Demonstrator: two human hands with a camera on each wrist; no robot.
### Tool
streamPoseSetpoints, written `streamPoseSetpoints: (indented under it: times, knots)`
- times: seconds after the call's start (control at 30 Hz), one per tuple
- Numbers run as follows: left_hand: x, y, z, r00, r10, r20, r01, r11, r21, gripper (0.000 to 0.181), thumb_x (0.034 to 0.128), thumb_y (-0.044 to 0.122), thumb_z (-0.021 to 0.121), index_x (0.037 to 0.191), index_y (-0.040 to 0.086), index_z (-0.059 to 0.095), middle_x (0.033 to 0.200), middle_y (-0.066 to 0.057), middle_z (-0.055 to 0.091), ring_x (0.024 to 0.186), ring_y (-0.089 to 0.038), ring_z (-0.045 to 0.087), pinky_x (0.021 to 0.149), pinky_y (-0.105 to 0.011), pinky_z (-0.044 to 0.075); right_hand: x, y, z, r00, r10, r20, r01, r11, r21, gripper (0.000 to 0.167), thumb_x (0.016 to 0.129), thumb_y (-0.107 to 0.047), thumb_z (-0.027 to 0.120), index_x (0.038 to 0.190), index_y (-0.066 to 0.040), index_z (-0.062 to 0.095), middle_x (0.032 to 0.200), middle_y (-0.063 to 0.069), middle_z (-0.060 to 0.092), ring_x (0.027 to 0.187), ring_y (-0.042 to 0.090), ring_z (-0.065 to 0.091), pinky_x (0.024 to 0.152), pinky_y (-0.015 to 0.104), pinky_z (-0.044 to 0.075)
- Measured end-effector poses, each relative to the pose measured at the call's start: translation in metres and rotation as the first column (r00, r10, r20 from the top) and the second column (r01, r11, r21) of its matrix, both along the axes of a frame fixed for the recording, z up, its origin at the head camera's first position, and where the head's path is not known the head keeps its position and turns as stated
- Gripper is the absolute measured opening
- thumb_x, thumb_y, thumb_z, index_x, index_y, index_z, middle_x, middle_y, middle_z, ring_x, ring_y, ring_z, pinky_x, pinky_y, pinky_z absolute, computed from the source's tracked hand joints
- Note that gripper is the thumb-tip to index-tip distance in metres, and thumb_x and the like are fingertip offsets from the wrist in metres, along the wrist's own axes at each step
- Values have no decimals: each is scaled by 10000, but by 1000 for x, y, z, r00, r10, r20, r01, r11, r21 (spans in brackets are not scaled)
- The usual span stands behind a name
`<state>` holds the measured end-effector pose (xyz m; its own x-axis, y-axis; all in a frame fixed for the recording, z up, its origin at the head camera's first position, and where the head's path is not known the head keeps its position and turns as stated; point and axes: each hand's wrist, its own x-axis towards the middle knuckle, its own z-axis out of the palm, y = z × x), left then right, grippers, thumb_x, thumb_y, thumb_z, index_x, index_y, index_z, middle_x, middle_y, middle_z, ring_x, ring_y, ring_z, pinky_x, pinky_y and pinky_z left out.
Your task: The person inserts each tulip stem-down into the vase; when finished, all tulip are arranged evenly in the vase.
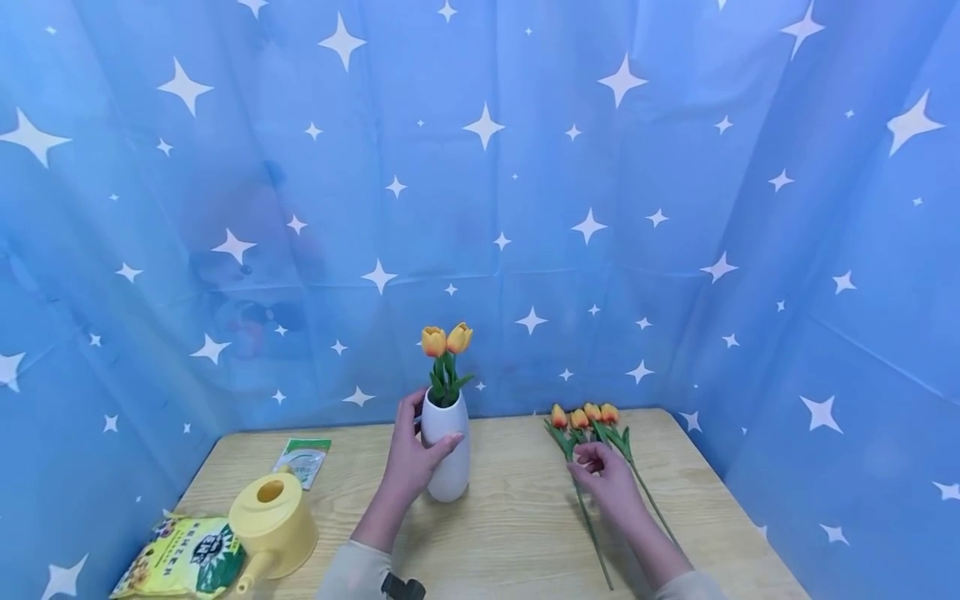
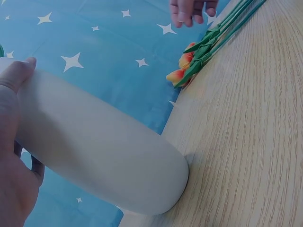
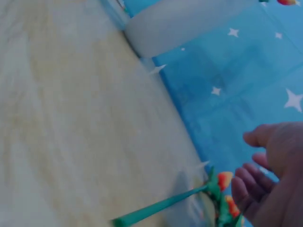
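My left hand (image 1: 408,462) grips the tall white vase (image 1: 450,454) from its left side, the thumb across the front. The vase stands upright on the table, and two yellow-orange tulips (image 1: 446,342) with green leaves rise from its mouth. In the left wrist view the vase's smooth side (image 2: 104,142) fills much of the picture. Over on the right, several orange tulips (image 1: 579,419) lie on the table with long green stems. My right hand (image 1: 611,492) hovers just over them, fingers loosely bent; in the right wrist view nothing shows between thumb and fingers.
A yellow watering can (image 1: 288,525) stands at the front left, beside a yellow-green printed bag (image 1: 187,554). Behind the can lies a small flat packet (image 1: 307,458). A blue star-patterned curtain (image 1: 480,208) surrounds the wooden table (image 1: 517,533) at the back and sides.
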<state>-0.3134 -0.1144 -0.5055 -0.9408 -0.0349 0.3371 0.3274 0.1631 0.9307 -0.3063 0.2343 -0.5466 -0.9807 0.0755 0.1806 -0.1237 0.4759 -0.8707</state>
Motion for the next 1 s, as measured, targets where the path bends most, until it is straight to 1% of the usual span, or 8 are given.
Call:
streamPoseSetpoints:
  times: [0.07, 0.17, 0.3, 0.4, 0.5, 0.7, 0.77, 1.0]
  knots:
    - [-1, 0, -1, 1000, -1, 0, 1, 1000, 5, 869, 933, 316, 930, 1633, 287, 415, 1612, -23, 459, 1474, -379, 491, 1123, -729, 484, 2, 0, -5, 1000, 6, 18, -6, 1000, 1, 382, 994, -56, 813, 1326, 62, 667, 1134, 173, 674, 958, 224, 633, 737, 271, 565]
    - [-1, 0, -1, 1000, 3, 1, -3, 1000, 12, 878, 927, 314, 936, 1633, 298, 415, 1611, -18, 459, 1474, -386, 489, 1120, -727, 487, 4, -1, -14, 999, 15, 48, -17, 999, 47, 461, 992, -64, 815, 1392, 60, 620, 1167, 190, 638, 949, 218, 632, 709, 279, 568]
    - [-1, 1, -1, 1000, 3, 1, -3, 1000, 6, 884, 924, 327, 939, 1633, 307, 413, 1612, -14, 455, 1476, -390, 489, 1113, -731, 491, 6, -2, -21, 998, -6, 64, -2, 993, 122, 478, 984, -61, 825, 1400, 53, 619, 1147, 169, 634, 919, 207, 626, 701, 292, 549]
    - [0, 1, 0, 1000, 3, 1, -3, 1000, -1, 884, 925, 339, 937, 1635, 311, 410, 1612, -12, 454, 1477, -388, 489, 1110, -734, 492, 7, -2, -23, 997, -15, 77, 3, 988, 153, 474, 976, -67, 833, 1389, 56, 634, 1122, 150, 639, 908, 200, 616, 713, 297, 535]
    - [0, 1, -1, 1000, 2, 2, -2, 1000, -3, 881, 929, 340, 934, 1635, 310, 409, 1610, -10, 456, 1475, -386, 491, 1109, -732, 494, 8, -1, -25, 996, -9, 87, -6, 986, 167, 493, 971, -88, 843, 1396, 58, 642, 1093, 134, 640, 899, 193, 605, 717, 301, 528]
    - [1, 2, -1, 1000, 5, 7, -5, 1000, -4, 896, 927, 352, 934, 1645, 305, 400, 1617, -9, 451, 1480, -386, 486, 1114, -729, 492, 2, 4, -29, 997, 23, 72, -36, 981, 190, 605, 957, -86, 858, 1483, 69, 604, 1038, 131, 632, 873, 195, 569, 724, 312, 498]
    - [2, 2, 0, 1000, 7, 14, -7, 1000, -3, 898, 921, 358, 938, 1642, 322, 402, 1615, 6, 451, 1483, -376, 484, 1117, -723, 492, 0, 5, -29, 997, 29, 75, -43, 980, 195, 632, 941, -75, 863, 1493, 74, 595, 1038, 130, 631, 874, 196, 568, 732, 325, 499]
    - [2, 1, -1, 1000, 6, 8, -6, 1000, -7, 895, 928, 350, 933, 1646, 317, 400, 1619, 2, 445, 1482, -372, 483, 1115, -721, 495, -5, 6, -25, 988, 27, 152, -55, 981, 187, 619, 883, -24, 866, 1452, 63, 637, 1052, 135, 625, 929, 245, 587, 765, 393, 521]
